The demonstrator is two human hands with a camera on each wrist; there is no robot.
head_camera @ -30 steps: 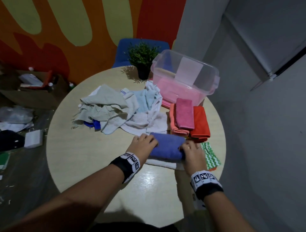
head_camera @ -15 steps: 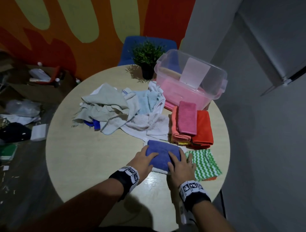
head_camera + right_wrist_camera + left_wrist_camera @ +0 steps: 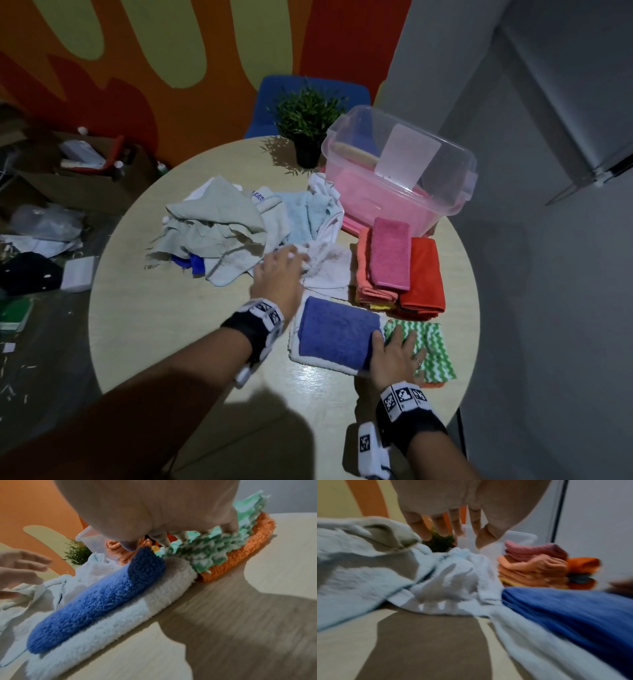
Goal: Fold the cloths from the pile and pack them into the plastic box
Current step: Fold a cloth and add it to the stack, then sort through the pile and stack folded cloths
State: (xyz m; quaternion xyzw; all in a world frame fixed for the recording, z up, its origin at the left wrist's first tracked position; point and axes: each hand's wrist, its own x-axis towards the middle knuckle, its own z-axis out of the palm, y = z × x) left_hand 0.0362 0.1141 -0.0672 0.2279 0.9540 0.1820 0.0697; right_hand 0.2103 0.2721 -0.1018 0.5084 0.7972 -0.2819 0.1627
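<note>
A folded blue cloth (image 3: 337, 329) lies on a folded white cloth (image 3: 325, 363) at the table's near side. My right hand (image 3: 397, 342) rests flat on the green-and-white zigzag cloth (image 3: 435, 349) beside it, with the thumb against the blue cloth's right edge (image 3: 147, 561). My left hand (image 3: 286, 260) is stretched, fingers spread (image 3: 452, 531), over a crumpled white cloth (image 3: 329, 270) at the edge of the unfolded pile (image 3: 219, 233); it holds nothing. The clear plastic box (image 3: 455, 192) stands at the far right, with pink fabric inside.
A stack of folded pink (image 3: 390, 257), salmon and orange (image 3: 423, 274) cloths sits between the box and the blue cloth. A potted plant (image 3: 308, 120) stands at the far edge of the round table (image 3: 171, 325), and a blue chair (image 3: 270, 102) behind it. Clutter covers the floor at left.
Both hands were pressing on the blue cloth. My left hand has left it and reached forward to the white cloth in the pile; my right hand slid right onto the zigzag cloth.
</note>
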